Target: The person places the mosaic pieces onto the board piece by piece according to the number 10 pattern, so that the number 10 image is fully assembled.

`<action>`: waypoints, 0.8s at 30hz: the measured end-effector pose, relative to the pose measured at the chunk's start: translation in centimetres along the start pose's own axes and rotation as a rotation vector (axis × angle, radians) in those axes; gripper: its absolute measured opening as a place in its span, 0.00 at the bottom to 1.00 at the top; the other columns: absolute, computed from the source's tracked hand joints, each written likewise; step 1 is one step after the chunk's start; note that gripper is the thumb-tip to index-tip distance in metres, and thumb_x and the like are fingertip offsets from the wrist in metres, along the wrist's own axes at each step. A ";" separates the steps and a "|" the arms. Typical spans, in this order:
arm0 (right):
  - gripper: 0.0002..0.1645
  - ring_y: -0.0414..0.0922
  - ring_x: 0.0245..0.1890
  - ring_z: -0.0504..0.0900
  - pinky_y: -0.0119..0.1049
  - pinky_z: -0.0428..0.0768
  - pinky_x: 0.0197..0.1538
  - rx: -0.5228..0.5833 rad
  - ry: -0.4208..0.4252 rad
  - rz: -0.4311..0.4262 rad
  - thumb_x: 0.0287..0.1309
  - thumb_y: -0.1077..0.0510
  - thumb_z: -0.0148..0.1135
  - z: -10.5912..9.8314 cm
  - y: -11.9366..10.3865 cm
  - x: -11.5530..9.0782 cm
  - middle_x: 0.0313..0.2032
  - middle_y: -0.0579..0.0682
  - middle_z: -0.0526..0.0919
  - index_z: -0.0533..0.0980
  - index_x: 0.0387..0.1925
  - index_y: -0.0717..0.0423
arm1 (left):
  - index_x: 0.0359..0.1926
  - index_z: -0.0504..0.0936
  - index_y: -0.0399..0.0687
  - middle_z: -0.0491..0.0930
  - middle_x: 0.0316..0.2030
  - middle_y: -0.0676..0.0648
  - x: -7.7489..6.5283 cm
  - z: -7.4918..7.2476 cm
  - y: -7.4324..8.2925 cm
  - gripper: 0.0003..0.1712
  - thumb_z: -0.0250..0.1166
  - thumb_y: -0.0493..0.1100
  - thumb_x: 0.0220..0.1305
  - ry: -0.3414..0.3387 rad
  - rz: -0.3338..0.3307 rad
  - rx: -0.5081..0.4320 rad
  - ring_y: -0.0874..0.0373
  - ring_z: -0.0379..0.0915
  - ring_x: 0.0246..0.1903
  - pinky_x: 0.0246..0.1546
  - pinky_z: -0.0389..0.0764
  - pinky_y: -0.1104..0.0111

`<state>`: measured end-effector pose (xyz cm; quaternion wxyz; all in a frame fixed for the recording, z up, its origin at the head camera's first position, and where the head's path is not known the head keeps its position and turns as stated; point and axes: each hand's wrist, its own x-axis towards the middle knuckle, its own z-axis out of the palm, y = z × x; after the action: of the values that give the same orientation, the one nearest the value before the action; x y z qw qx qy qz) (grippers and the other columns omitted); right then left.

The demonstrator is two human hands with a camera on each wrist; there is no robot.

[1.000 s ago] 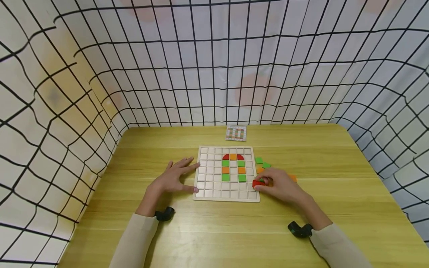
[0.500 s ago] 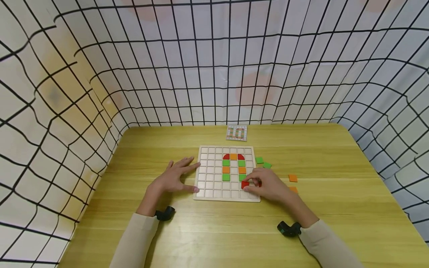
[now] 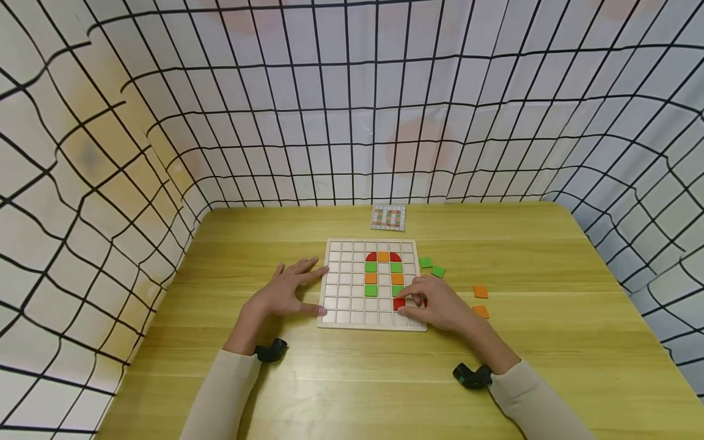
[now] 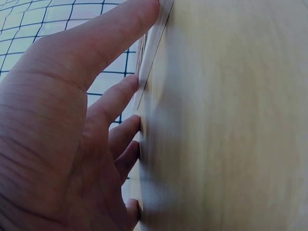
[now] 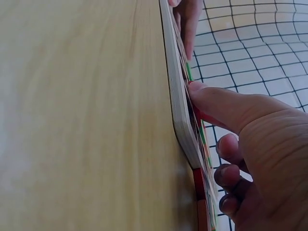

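Observation:
A pale square grid board [image 3: 345,293] lies on the table with an arch of red, orange and green tiles set in its cells. My right hand [image 3: 440,302] pinches a red tile [image 3: 398,304] between thumb and forefinger, in the cell just below the arch's right leg. In the right wrist view the thumb [image 5: 216,101] presses at this tile, low over the board's edge [image 5: 179,103]. My left hand [image 3: 283,292] lies at the board's left side, fingers spread, thumb and forefinger touching its rim; the left wrist view shows the same straight fingers [image 4: 115,98].
Loose green tiles [image 3: 426,263] and orange tiles [image 3: 481,292] lie right of the board; my right hand partly hides others, including a red one. A small pattern card [image 3: 388,218] lies behind the board. Black wire mesh [image 3: 374,146] stands around the table [image 3: 308,385].
My right hand has moved left from the loose tiles onto the board with the red tile, which now lies about flat in a cell. My left hand has stayed in place.

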<state>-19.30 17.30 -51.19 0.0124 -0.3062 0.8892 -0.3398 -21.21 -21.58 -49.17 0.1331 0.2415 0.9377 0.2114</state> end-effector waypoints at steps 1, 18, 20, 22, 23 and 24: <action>0.12 0.37 0.28 0.69 0.30 0.67 0.33 0.005 0.004 -0.008 0.58 0.47 0.77 0.0 0.0 0.0 0.21 0.34 0.69 0.89 0.42 0.44 | 0.80 0.59 0.68 0.47 0.83 0.48 0.0 0.0 0.0 0.57 0.72 0.74 0.53 0.001 0.000 0.000 0.45 0.39 0.83 0.78 0.31 0.34; 0.09 0.38 0.30 0.71 0.31 0.70 0.34 0.044 0.022 0.097 0.61 0.48 0.74 -0.9 0.3 -0.5 0.26 0.37 0.72 0.88 0.43 0.40 | 0.80 0.59 0.67 0.48 0.83 0.48 0.0 -0.1 0.1 0.58 0.72 0.74 0.53 0.010 0.002 -0.003 0.44 0.40 0.82 0.77 0.31 0.34; 0.10 0.39 0.30 0.72 0.31 0.71 0.35 0.050 0.031 0.119 0.61 0.48 0.75 -1.2 0.6 -0.7 0.26 0.38 0.73 0.88 0.44 0.41 | 0.80 0.59 0.67 0.47 0.83 0.48 0.0 -0.1 0.1 0.58 0.72 0.74 0.53 0.007 0.002 -0.002 0.44 0.39 0.82 0.78 0.31 0.34; 0.10 0.39 0.30 0.72 0.31 0.71 0.36 0.049 0.031 0.143 0.62 0.48 0.74 -1.7 0.8 -1.0 0.26 0.39 0.73 0.87 0.45 0.42 | 0.80 0.59 0.67 0.47 0.83 0.48 0.0 -0.1 0.1 0.58 0.72 0.75 0.53 0.006 0.002 0.001 0.44 0.39 0.82 0.77 0.31 0.34; 0.11 0.39 0.31 0.72 0.31 0.71 0.37 0.047 0.034 0.154 0.62 0.48 0.74 -1.9 1.0 -1.2 0.26 0.39 0.73 0.87 0.45 0.42 | 0.80 0.59 0.67 0.47 0.83 0.48 -0.1 0.0 0.1 0.58 0.72 0.75 0.52 0.005 0.002 0.001 0.44 0.39 0.82 0.77 0.31 0.34; 0.11 0.40 0.31 0.72 0.31 0.71 0.37 0.048 0.034 0.161 0.62 0.48 0.74 -2.1 1.2 -1.3 0.27 0.40 0.73 0.87 0.45 0.42 | 0.80 0.59 0.67 0.47 0.83 0.48 -0.1 0.0 0.1 0.58 0.72 0.75 0.52 0.003 0.001 0.002 0.44 0.39 0.82 0.77 0.31 0.34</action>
<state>-19.32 19.98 -50.56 0.0322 -0.2274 0.9026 -0.3642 -21.13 -21.55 -49.08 0.1313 0.2415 0.9380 0.2110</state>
